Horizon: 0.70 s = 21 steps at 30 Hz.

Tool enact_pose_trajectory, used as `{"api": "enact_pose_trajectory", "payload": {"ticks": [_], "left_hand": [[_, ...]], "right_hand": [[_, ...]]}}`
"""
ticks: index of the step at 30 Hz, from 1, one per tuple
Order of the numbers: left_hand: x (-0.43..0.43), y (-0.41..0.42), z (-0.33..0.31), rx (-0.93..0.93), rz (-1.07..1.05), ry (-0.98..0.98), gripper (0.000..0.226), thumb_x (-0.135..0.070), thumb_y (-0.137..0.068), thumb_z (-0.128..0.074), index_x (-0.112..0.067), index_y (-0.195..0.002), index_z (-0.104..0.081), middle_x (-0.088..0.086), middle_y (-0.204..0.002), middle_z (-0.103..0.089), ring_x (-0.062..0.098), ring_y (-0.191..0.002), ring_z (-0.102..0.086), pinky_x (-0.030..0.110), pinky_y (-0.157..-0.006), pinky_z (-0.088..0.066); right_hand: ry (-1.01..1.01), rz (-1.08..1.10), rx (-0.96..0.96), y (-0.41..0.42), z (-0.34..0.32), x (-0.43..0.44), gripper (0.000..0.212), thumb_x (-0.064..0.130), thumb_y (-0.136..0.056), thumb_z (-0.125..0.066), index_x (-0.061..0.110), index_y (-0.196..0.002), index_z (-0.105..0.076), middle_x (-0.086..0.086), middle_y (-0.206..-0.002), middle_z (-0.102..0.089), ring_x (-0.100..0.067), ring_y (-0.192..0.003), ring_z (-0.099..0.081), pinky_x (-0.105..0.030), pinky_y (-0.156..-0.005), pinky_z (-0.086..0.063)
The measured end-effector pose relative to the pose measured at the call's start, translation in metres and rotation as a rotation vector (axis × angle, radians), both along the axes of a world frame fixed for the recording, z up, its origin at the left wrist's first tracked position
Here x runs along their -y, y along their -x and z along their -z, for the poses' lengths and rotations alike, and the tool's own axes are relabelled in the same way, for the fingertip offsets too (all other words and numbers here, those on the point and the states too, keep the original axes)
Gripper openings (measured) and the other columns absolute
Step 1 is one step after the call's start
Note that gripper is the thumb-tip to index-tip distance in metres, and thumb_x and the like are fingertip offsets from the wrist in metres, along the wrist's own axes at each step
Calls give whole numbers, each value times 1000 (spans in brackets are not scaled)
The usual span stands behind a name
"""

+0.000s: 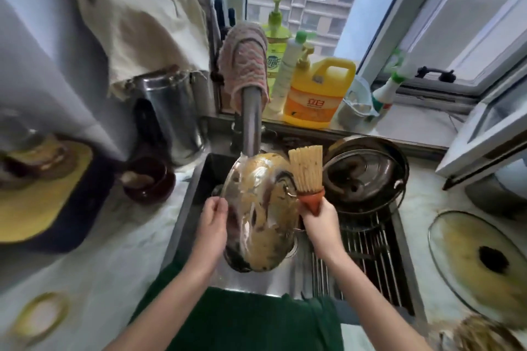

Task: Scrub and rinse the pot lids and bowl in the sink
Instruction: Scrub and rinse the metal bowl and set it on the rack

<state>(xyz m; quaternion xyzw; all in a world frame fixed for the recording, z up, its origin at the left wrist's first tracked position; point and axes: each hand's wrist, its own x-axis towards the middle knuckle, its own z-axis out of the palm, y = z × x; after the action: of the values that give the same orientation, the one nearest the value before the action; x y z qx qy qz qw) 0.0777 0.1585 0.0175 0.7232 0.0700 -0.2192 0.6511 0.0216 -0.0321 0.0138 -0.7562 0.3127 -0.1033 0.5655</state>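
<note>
the steel lid (259, 216) is held on edge over the sink (196, 188), near the middle of the view. its wet, brown-smeared face is tilted up toward the camera. the left hand (212, 222) grips the rim at the lid's 9 o'clock, thumb on the face and fingers curled behind. the right hand (320, 226) sits at the lid's 3 o'clock, closed round the orange handle of a brush (308, 177). the pale bristles point to 12 o'clock, just beside the lid's upper right edge; whether they touch it cannot be told.

the tap (251, 128) comes down from 12 o'clock and its spout ends just above the lid's top edge. a pink striped cloth (245, 63) is draped over its bend. at 2 o'clock from the held lid a dark lid (368, 174) with a handle on top rests at the far end of the wire rack (370, 251), which spans the right side of the sink. a glass lid (479, 259) lies flat on the counter at 4 o'clock.

on the left counter, at 9 o'clock, stands a dark bowl (148, 179), with a tall steel pot (171, 111) behind it at 10 o'clock. on the window ledge at 1 o'clock stand a yellow soap jug (316, 94), a green pump bottle (275, 37) and a white bottle (288, 65).
</note>
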Motion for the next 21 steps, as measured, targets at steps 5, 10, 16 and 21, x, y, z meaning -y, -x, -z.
{"api": "enact_pose_trajectory", "payload": {"ticks": [5,10,16,21], "left_hand": [[7,-21,26,26,-59,-60,30,-28,-103,-33,-12,-91,-55,8,-91,-62,23,-89,-61,30,-74,-47],[7,-27,73,73,49,-267,29,-21,-103,-35,-5,-88,-54,14,-86,-60,24,-80,-55,31,-65,-37],[-8,-38,94,91,135,-364,26,-19,-102,-38,-11,-81,-51,-1,-73,-50,17,-71,-48,32,-61,-33],[-12,-35,99,99,210,-365,30,-18,-101,-39,-19,-71,-46,0,-68,-49,16,-66,-47,32,-61,-34]], "right_hand": [[-17,19,-150,-7,50,-21,10,14,-90,-61,17,-99,-62,5,-85,-66,-13,-83,-63,-24,-65,-45],[-12,15,-217,1,69,-22,72,17,-88,-66,19,-147,-24,7,-111,-53,-13,-100,-55,-28,-88,-42],[101,-262,-256,3,57,-10,55,46,-91,-55,44,-139,-28,8,-117,-59,-6,-93,-59,-31,-82,-52],[614,-522,-298,-18,55,-25,49,39,-89,-59,32,-132,-37,-1,-145,-29,-23,-83,-63,-37,-72,-55]]}}
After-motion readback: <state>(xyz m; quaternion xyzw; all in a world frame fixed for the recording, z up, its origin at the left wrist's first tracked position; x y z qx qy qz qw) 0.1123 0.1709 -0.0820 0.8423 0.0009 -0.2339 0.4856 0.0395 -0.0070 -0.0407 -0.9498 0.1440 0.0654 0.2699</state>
